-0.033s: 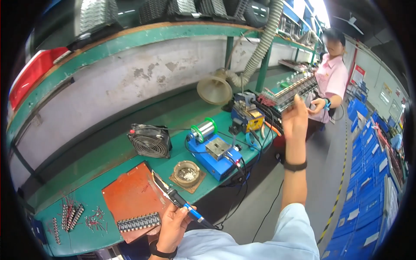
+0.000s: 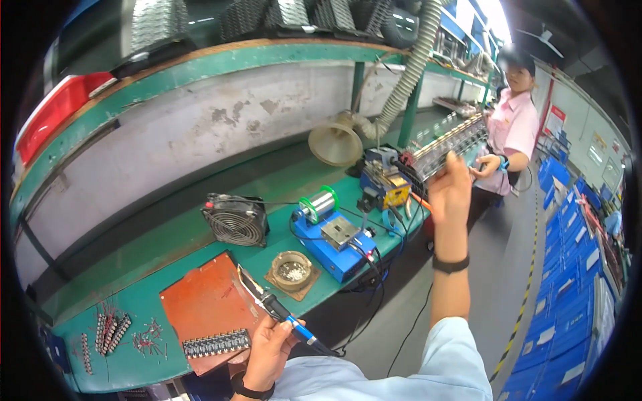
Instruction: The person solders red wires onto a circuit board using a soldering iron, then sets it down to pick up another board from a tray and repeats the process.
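Note:
My left hand (image 2: 271,344) is closed round the blue handle of a soldering iron (image 2: 292,321). The iron's tip points up and away over the red-brown board (image 2: 204,294). On the board's near edge lies a row of small metal-and-black components (image 2: 215,343). My right arm reaches forward to the right, and my right hand (image 2: 451,190) grips the near lower edge of a long clear tray (image 2: 448,150) lined with small parts. A person in a pink shirt (image 2: 515,127) stands beyond, one hand (image 2: 488,166) close to the tray's far part.
A blue soldering unit (image 2: 341,247) bears a solder wire spool (image 2: 319,202). Near it are a round pot (image 2: 292,271), a black fan (image 2: 237,220) and a fume hose funnel (image 2: 336,140). Loose wired parts (image 2: 112,331) lie at left. Blue bins (image 2: 562,287) line the right.
My right hand and the tray have shifted slightly left and toward me, and the tray now covers more of the red wires behind it. My left hand keeps its hold.

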Demonstrator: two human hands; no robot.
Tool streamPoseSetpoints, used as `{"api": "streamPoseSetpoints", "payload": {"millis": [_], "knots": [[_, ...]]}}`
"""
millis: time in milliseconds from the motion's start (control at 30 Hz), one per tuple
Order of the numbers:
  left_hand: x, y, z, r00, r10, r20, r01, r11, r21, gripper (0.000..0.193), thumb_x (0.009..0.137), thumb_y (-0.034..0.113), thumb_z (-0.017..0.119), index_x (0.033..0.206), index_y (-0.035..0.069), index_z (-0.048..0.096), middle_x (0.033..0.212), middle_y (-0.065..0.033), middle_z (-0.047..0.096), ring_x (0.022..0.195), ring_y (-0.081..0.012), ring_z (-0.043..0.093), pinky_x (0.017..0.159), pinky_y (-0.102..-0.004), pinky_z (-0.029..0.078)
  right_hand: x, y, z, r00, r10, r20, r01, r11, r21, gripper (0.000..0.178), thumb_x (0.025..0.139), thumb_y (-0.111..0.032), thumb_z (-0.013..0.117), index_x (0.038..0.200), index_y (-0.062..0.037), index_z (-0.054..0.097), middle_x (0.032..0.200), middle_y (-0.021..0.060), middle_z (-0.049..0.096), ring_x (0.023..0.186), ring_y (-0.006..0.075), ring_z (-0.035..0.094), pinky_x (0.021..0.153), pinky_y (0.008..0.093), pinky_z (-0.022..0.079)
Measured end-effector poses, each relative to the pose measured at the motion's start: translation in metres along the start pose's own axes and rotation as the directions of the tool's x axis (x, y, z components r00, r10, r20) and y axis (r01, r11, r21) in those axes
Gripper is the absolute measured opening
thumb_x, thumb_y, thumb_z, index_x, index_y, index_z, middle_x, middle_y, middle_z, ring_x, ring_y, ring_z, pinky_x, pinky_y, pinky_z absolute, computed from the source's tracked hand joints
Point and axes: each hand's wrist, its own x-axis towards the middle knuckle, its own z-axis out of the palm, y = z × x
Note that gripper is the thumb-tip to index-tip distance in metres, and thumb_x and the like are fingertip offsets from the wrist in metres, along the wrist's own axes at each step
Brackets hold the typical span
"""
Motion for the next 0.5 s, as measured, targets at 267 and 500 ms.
{"api": "streamPoseSetpoints", "payload": {"millis": [267, 500], "knots": [[-0.013, 0.007, -0.009, 1.0, 0.007, 0.005, -0.007, 0.999, -0.042, 0.02, 0.095, 0.013, 0.057, 0.112, 0.003, 0.054, 0.104, -0.01, 0.064, 0.097, -0.0169, 0.062, 0.086, -0.0337, 0.052, -0.115, 0.081, 0.129, 0.945, 0.273, 0.182, -0.289, 0.955, 0.063, 0.023, 0.091, -0.004, 0.057, 0.113, -0.0011, 0.054, 0.105, 0.009, 0.064, 0.089, 0.0188, 0.066, 0.076, 0.0335, 0.057], [-0.017, 0.005, -0.02, 1.0, 0.003, -0.012, -0.003, 0.999, -0.049, 0.02, 0.095, 0.013, 0.056, 0.113, 0.004, 0.053, 0.105, -0.0088, 0.063, 0.1, -0.0171, 0.061, 0.087, -0.0347, 0.051, -0.151, 0.112, 0.128, 0.879, 0.451, 0.156, -0.449, 0.892, -0.047, 0.028, 0.09, -0.005, 0.058, 0.116, 0.0023, 0.053, 0.107, 0.0143, 0.064, 0.091, 0.0254, 0.067, 0.074, 0.0397, 0.06]]}}
